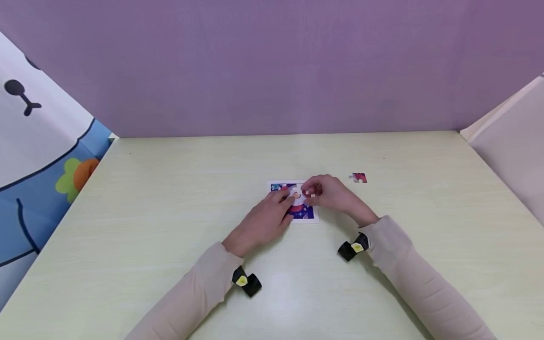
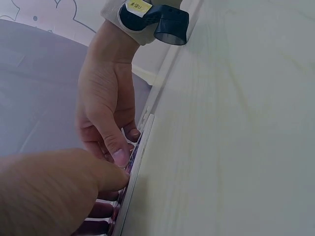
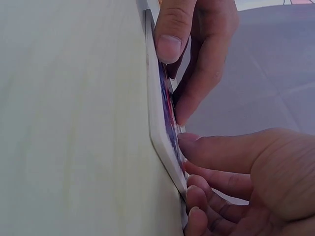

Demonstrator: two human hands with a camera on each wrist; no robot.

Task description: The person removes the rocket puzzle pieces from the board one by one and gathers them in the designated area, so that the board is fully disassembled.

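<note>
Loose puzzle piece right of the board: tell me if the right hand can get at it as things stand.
Probably yes. The loose piece lies alone on the table, just right of the right hand, with nothing between them. That hand is busy at the puzzle board, though.

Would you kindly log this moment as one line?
left hand: presses puzzle | right hand: pinches piece over it | spare piece: on table

Small yellow label (image 2: 138,7) on the wrist strap (image 2: 157,22), markings too blurred to read, no other text
</note>
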